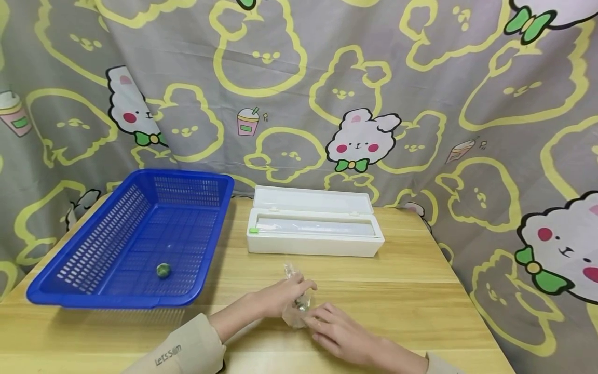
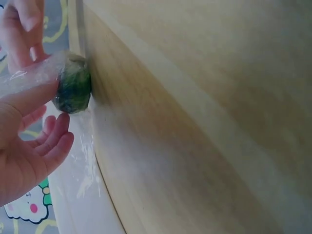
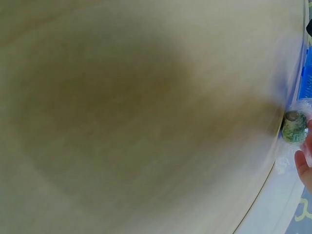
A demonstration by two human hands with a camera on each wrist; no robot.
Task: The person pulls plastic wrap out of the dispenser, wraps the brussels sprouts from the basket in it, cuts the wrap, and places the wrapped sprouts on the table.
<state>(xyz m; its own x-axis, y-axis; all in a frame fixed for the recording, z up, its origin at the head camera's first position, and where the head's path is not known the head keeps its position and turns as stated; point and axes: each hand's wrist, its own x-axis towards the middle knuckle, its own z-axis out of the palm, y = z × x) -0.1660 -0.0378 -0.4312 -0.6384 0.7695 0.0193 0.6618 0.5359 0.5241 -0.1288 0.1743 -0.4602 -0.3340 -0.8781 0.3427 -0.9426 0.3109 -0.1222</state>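
Over the wooden table's front, my left hand (image 1: 282,296) holds a small round green vegetable (image 2: 74,87) between thumb and fingers. Clear plastic film (image 1: 293,318) lies around it, with a loose crumpled end sticking out beyond my left hand. A paler, brownish stem end of the vegetable shows in the right wrist view. From the right, my right hand (image 1: 343,335) pinches the near edge of the film with its fingertips. In the head view the hands and film cover most of the vegetable.
A blue perforated basket (image 1: 117,300) stands on the left, with another small green ball (image 1: 163,270) inside. Behind my hands is a white box (image 1: 313,245) with its lid raised, holding a roll of film (image 1: 317,227). A patterned curtain (image 1: 280,114) hangs behind the table.
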